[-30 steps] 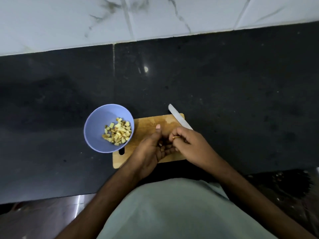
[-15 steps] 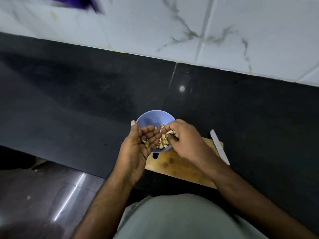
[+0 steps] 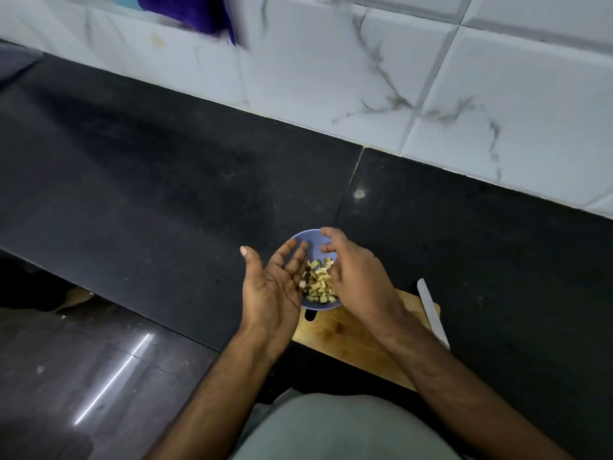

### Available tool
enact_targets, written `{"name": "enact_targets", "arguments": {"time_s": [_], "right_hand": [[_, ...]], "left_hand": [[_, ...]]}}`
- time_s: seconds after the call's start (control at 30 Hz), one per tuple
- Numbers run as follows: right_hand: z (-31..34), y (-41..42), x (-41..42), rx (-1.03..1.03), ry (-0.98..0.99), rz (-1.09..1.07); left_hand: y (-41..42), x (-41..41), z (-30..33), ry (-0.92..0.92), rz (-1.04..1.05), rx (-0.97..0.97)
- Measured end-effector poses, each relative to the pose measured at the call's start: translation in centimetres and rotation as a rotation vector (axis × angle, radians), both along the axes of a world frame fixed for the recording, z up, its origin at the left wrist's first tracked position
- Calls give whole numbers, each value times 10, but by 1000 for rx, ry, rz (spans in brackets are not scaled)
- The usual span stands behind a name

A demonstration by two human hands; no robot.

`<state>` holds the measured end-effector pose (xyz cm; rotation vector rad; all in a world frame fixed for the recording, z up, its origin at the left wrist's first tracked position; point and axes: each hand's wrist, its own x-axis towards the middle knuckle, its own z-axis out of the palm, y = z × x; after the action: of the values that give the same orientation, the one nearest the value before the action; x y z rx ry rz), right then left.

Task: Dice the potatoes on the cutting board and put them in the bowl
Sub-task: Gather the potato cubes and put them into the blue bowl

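Many potato cubes [image 3: 320, 283]: lay heaped in blue bowl [image 3: 306, 236], on left end of cutting board [image 3: 345, 340].
Left hand [image 3: 275, 287]: palm up over bowl, fingers straight, holding nothing.
Right hand [image 3: 356, 277]: fingers loosely spread, empty.
Knife [image 3: 433, 312]: at board's right edge.

One bowl [image 3: 300, 239] stands on the desk [image 3: 166, 200], holding a heap of potato dice [image 3: 320, 283] too many and too blurred to count. One cutting board [image 3: 351, 340] lies beside it, and one knife [image 3: 433, 312] at its far edge. Two hands are in view: a left hand [image 3: 273, 287] and a right hand [image 3: 356, 273]. One purple cloth [image 3: 185, 11] hangs on the tiled wall.
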<state>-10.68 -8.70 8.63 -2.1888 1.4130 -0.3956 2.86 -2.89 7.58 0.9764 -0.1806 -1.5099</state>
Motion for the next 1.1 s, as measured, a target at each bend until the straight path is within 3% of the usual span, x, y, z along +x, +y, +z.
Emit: {"name": "enact_targets", "arguments": {"time_s": [0.33, 0.53, 0.67, 0.73, 0.93, 1.1], "right_hand": [[-10, 16, 4, -8, -88, 122], [-13, 7, -20, -33, -3, -37], [-17, 12, -37, -35, 21, -106], [-21, 15, -42, 33, 41, -155], [-26, 22, -49, 328, -41, -230], [-22, 27, -67, 304, -147, -302]], "left_hand": [[-5, -7, -3, -9, 30, -60], [2, 0, -3, -373, 72, -65], [9, 2, -16, -765, 118, -19], [10, 4, -26, -878, 138, 22], [3, -1, -29, -705, 20, 98], [1, -16, -23, -743, -75, 73]]}}
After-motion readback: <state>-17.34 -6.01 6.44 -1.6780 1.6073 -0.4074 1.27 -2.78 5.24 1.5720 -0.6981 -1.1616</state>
